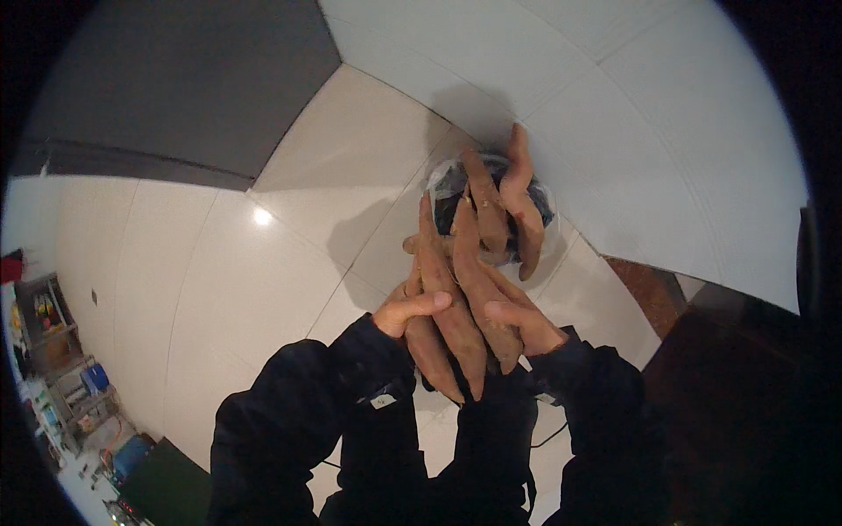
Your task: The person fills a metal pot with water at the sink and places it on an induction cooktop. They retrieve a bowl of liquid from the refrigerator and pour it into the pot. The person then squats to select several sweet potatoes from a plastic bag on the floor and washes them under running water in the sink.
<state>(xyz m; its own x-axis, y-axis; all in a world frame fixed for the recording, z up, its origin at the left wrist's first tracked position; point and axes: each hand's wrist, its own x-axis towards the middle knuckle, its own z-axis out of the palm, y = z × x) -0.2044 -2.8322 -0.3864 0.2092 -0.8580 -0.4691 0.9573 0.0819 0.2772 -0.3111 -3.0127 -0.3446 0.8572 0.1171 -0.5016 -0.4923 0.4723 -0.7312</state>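
Note:
Several long brown sweet potatoes (pixel 454 322) lie side by side in a bundle between my two hands, above my knees. My left hand (pixel 401 312) grips the bundle from the left, its thumb across the top. From the right, my right hand (pixel 536 323) closes on it the same way; the fingers of both hands are mostly hidden underneath. Just beyond stands a round container with a clear plastic liner (pixel 439 181) and a dark inside. One straight sweet potato (pixel 485 200) and one bent sweet potato (pixel 516 177) lie across its opening; the bundle's far tips overlap its near rim.
A white panel (pixel 631 131) rises close behind the container. A dark grey panel (pixel 177 85) stands at the upper left. Pale tiled floor (pixel 217 283) spreads to the left, with cluttered shelves (pixel 49 315) at the far edge. Dark furniture (pixel 717 388) is at my right.

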